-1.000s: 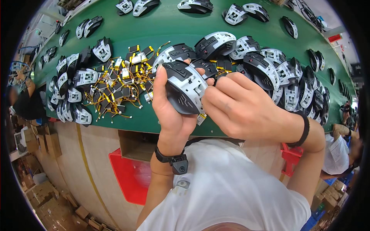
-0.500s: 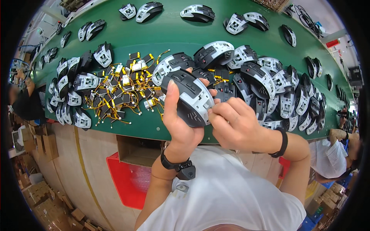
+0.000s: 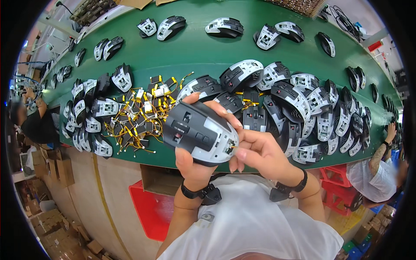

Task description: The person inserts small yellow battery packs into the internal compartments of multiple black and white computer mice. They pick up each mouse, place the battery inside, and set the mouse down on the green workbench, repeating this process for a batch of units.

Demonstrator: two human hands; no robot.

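Note:
My left hand [image 3: 196, 170] holds a black and white computer mouse [image 3: 201, 136], with the thumb along the near side and the fingers around the far side. Its top faces up, the scroll wheel toward the left. At its white rear end is a small opening where thin wires show. My right hand [image 3: 269, 157] closes on that end, thumb tip beside the opening and fingers curled partly below the edge. Left of the mouse lies a heap of small battery packs [image 3: 143, 113] with yellow tape and thin leads. Several similar mice [image 3: 299, 102] are piled to the right.
More mice [image 3: 82, 106] are stacked at the left, and others stand along the far side of the green table [image 3: 195, 54]. Below its near edge are a cardboard box [image 3: 161, 180] and a red bin [image 3: 145, 208]. Other people sit at the far left and right [image 3: 375, 177].
The mouse has turned from tilted to flatter, its wheel end now left and its top toward me. My right hand has opened from a tight pinch into a wider grip. The view has shifted slightly.

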